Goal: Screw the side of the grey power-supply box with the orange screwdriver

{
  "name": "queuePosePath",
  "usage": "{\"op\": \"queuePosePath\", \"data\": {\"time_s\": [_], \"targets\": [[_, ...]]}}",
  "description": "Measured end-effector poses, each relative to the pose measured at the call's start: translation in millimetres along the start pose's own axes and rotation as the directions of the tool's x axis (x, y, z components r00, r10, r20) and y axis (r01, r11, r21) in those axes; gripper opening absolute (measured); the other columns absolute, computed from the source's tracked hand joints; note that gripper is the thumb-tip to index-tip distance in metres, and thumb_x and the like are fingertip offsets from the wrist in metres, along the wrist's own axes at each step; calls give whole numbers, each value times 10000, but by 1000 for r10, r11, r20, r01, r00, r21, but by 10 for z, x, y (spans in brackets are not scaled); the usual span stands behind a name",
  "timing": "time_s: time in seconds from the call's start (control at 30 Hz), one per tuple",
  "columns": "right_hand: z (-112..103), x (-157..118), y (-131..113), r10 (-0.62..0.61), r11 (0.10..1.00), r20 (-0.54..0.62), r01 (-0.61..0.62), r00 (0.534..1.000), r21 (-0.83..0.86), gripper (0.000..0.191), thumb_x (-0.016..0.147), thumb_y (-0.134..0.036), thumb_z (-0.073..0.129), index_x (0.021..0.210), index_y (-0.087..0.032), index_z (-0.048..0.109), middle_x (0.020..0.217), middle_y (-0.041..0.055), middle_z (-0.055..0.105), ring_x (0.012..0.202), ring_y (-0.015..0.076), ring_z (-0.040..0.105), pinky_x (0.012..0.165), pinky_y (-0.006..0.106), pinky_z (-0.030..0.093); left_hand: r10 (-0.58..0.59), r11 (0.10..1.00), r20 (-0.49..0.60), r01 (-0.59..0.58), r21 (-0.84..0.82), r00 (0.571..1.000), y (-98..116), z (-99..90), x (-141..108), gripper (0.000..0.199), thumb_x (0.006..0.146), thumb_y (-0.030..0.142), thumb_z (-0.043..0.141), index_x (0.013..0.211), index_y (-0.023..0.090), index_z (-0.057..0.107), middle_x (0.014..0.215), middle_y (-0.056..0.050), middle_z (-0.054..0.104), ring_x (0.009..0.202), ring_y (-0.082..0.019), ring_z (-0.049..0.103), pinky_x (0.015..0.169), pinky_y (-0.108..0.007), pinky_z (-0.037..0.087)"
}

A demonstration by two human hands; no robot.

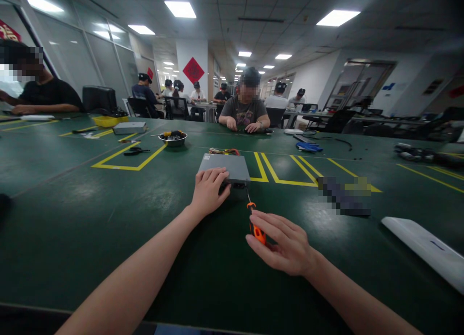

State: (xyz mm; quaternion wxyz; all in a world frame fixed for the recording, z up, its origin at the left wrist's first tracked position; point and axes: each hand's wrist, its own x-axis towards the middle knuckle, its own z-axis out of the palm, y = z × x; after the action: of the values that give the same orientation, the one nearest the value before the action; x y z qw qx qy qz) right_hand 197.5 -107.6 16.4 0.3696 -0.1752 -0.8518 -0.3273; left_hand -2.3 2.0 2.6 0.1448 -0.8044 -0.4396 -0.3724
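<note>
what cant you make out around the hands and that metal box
Head view:
metal box: its near side is covered by the left hand and in shadow
screwdriver: the right hand hides most of the handle; the tip is too thin to see clearly
pixelated item on the table: blurred past naming
steel bowl: its contents are too small to identify
white panel: cut off by the right edge

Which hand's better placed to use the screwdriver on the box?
Right, probably: the right hand grips the orange-handled screwdriver, its tip near the grey metal box, while the left hand rests on the box's top.
</note>
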Motion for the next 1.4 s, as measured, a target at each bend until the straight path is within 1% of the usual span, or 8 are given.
{"op": "queuePosePath", "data": {"time_s": [0.13,0.3,0.6,0.8,0.97,1.13,1.3,1.4], "targets": [[15,7,-22,38,999,-11,-38,999,26,296,746,-156,650,1030,-202,580,1025,82,649,995,207,615,776,302,557,-5,1000,6,5,-6,1000,4,-11,0,255,834,311,493,1078,251,539,1216,-39,564,1114,-231,471,932,-411,280],[21,56,-47,231,964,-46,-222,972,148,338,777,-181,612,1102,-137,534,900,72,678,842,163,663,727,241,572,-4,1000,4,4,-9,1000,3,-10,3,250,834,308,495,1074,249,536,1215,-36,565,1119,-229,468,935,-414,276],[61,-47,28,26,995,52,-30,998,91,330,752,-158,656,1071,-162,571,1072,114,610,1035,212,593,843,288,539,3,1000,2,-3,-9,1000,-8,7,2,263,828,304,504,1086,253,526,1223,-29,560,1127,-222,464,936,-410,281],[32,-49,37,-45,998,49,44,998,37,261,751,-131,657,997,-188,591,1024,85,623,998,196,599,823,316,534,-1,1000,2,1,-10,1000,4,-6,3,253,837,306,490,1081,251,527,1220,-31,560,1124,-221,469,934,-410,283],[41,-97,64,-34,999,11,34,999,-38,186,756,-241,684,886,-177,568,878,72,628,833,179,619,695,305,531,-1,1000,7,2,-15,1000,0,-12,5,262,837,307,485,1090,250,525,1220,-35,559,1128,-225,464,929,-406,289],[28,-87,60,-13,1000,90,11,996,18,176,801,-178,621,961,-155,552,974,119,619,694,119,597,601,232,500,-3,1000,1,3,-21,1000,9,-16,5,259,835,303,491,1086,253,531,1215,-33,563,1119,-225,470,937,-412,285],[-16,-34,11,32,992,169,-52,985,116,216,894,-217,419,1058,-120,522,1037,176,591,837,170,628,637,242,530,-7,1000,2,7,-24,1000,14,-18,7,257,829,295,498,1080,256,540,1212,-37,565,1126,-228,466,937,-415,287],[-3,-33,19,34,993,144,-50,989,112,212,891,-209,443,1073,-114,496,1013,171,605,839,163,633,646,242,536,-2,1000,4,2,-19,1000,14,-20,10,256,833,301,493,1080,253,537,1211,-37,567,1120,-229,470,936,-417,284]]}}
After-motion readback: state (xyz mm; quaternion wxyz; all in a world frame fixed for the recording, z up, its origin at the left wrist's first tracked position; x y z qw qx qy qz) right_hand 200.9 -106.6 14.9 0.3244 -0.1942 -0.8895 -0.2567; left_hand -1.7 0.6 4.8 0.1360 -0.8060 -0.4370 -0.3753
